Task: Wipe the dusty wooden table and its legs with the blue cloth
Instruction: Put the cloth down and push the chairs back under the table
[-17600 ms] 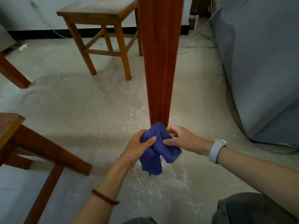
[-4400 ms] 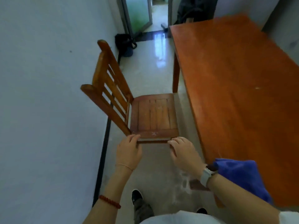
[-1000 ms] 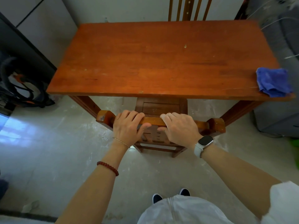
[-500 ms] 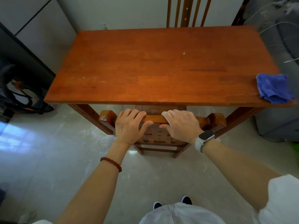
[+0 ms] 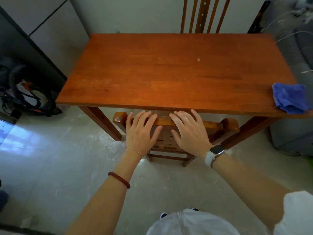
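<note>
The reddish wooden table [image 5: 169, 73] fills the middle of the view, its near legs [image 5: 101, 121] showing below the front edge. The crumpled blue cloth [image 5: 290, 97] lies on the table's near right corner, far from both hands. A wooden chair [image 5: 225, 124] is tucked under the front edge. My left hand [image 5: 141, 131] and my right hand [image 5: 188, 131] lie side by side on the chair's top rail, fingers straight and spread, touching it without gripping.
A second chair's slatted back [image 5: 203, 14] rises behind the table against the wall. A dark bag with straps [image 5: 28, 92] sits on the floor at left beside a grey cabinet [image 5: 50, 31]. A grey covered object [image 5: 303, 65] stands at right.
The chair has slid further under the table. Both hands, which gripped the top rail half a second ago, now have their fingers straightened on it.
</note>
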The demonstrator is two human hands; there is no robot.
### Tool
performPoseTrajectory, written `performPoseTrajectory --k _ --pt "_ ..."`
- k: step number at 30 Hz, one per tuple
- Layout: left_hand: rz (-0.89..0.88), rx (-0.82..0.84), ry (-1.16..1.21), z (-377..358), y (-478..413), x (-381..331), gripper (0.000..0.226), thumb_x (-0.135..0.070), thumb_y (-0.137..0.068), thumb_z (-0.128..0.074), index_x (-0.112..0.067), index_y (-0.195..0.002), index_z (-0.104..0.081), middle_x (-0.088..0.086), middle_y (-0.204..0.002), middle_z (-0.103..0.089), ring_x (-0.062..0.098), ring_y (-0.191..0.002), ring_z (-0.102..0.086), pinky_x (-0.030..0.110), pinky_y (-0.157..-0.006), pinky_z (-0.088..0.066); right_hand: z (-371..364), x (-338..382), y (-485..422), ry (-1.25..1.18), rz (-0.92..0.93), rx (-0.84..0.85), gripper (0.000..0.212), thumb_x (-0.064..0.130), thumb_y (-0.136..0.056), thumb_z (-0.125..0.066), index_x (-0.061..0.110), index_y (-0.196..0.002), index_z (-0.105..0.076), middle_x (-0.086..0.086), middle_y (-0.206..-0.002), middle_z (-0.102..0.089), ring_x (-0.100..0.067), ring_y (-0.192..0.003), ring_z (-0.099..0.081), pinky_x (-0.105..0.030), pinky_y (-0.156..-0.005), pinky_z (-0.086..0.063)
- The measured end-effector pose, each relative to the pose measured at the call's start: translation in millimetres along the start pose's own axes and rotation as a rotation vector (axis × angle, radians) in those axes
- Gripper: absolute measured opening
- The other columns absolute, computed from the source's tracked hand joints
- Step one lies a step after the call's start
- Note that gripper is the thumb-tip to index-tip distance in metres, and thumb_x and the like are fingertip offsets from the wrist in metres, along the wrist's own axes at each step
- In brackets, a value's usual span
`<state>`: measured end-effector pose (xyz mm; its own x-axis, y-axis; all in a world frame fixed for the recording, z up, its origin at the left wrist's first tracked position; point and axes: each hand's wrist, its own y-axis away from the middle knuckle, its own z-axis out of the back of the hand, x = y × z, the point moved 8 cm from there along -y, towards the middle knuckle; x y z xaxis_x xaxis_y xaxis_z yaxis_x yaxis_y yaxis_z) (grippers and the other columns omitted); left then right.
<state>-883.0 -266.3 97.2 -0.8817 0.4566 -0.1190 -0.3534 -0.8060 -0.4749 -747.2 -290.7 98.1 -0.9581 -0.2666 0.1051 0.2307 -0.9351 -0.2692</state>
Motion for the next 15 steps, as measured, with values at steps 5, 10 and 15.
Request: performPoseTrajectory --k 5,10,15 --pt "0.224 -0.046 0.088 28 84 16 0.037 -0.037 -0.089 -0.044 -0.017 -0.117 -0.056 0.008 -0.121 -0.06 0.024 -0.12 -0.05 0.048 -0.105 -0.031 -3 60 47 -0.24 0.058 -0.052 0.042 0.021 -0.086 -0.041 0.013 -0.127 -0.046 -0.008 -0.136 -0.048 -0.022 -0.131 -0.034 -0.049 -0.112 -0.02" --pt "0.561 0.212 0.029 29 187 76 0.042 -0.038 -0.082 -0.043 -0.014 -0.111 -0.062 0.01 -0.111 -0.065 0.03 -0.105 -0.061 0.047 -0.09 -0.046 -62 130 75 -0.273 0.077 0.263 0.039 0.024 -0.083 -0.037 0.015 -0.114 -0.06 -0.001 -0.117 -0.063 -0.02 -0.118 -0.052 -0.042 -0.107 -0.031" --pt "0.956 0.373 0.021 51 274 151 0.038 -0.031 -0.079 -0.054 -0.01 -0.109 -0.064 0.014 -0.105 -0.067 0.035 -0.095 -0.063 0.048 -0.081 -0.048 -108 210 66 -0.324 0.183 0.553 0.037 0.02 -0.09 -0.041 0.012 -0.124 -0.053 -0.003 -0.124 -0.057 -0.022 -0.124 -0.045 -0.04 -0.11 -0.028"
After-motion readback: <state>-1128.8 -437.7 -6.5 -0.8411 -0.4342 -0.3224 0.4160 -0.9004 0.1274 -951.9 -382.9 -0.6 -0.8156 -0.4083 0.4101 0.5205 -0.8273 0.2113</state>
